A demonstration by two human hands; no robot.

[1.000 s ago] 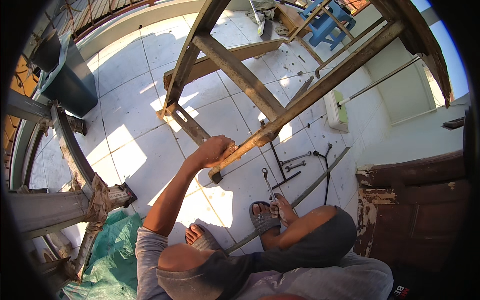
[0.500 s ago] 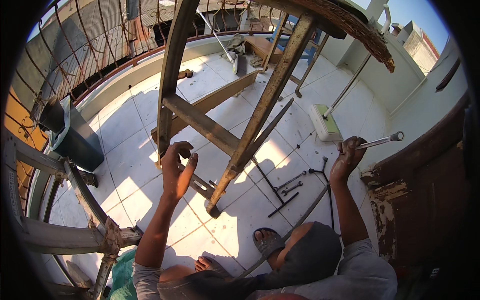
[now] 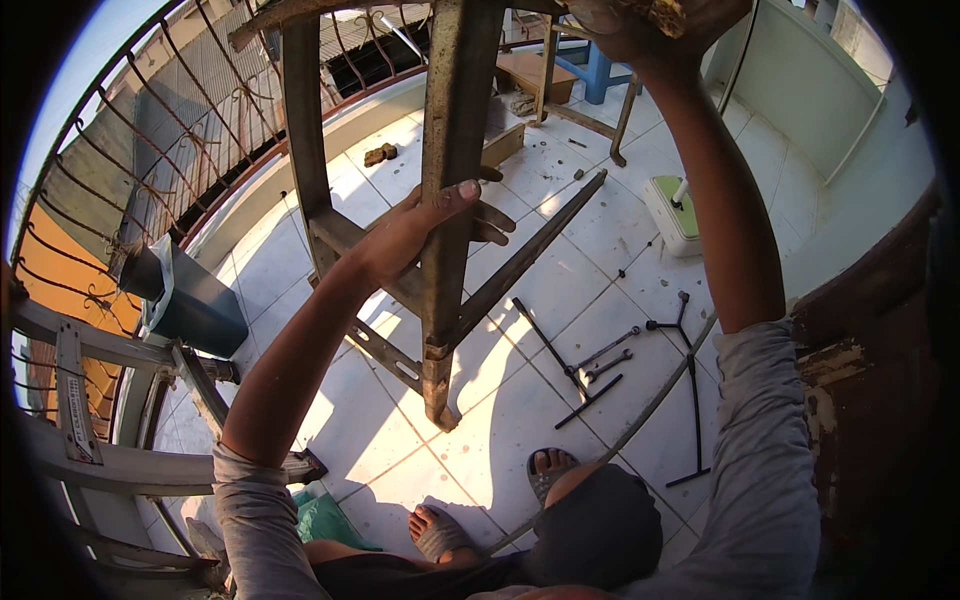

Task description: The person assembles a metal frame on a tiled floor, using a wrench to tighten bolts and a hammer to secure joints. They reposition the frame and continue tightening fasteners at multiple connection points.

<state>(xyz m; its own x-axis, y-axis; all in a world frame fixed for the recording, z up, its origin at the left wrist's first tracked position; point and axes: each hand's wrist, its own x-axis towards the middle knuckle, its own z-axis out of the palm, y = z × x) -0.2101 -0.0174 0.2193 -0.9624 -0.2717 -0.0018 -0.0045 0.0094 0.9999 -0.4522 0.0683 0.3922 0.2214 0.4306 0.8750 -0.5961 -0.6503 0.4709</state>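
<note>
A rusty metal stand with an upright leg [image 3: 447, 150] rises in front of me. My left hand [image 3: 425, 225] is closed round that leg, with the thumb across the near face and the fingers showing past its right side. My right hand [image 3: 650, 35] is raised to the top edge of the view, beside the rough, splintered end of a wooden piece [image 3: 668, 14]. Its fingers are partly cut off, and whether it holds anything is hidden. A crossbar [image 3: 375, 260] joins the stand's legs, and a slanting bar [image 3: 530, 258] meets the near leg low down.
Several wrenches and dark bars, among them an open-end wrench [image 3: 608, 367] and a three-armed wrench [image 3: 684, 325], lie on the white tiles. A ladder-like metal frame [image 3: 130, 465] is at left, near a dark bin [image 3: 200, 315]. A green-and-white mop head [image 3: 675, 212] stands at right.
My left hand has moved up and right onto the leg. My right hand, which held a wrench at the right, has risen to the stand's top; the wrench no longer shows. My view has shifted.
</note>
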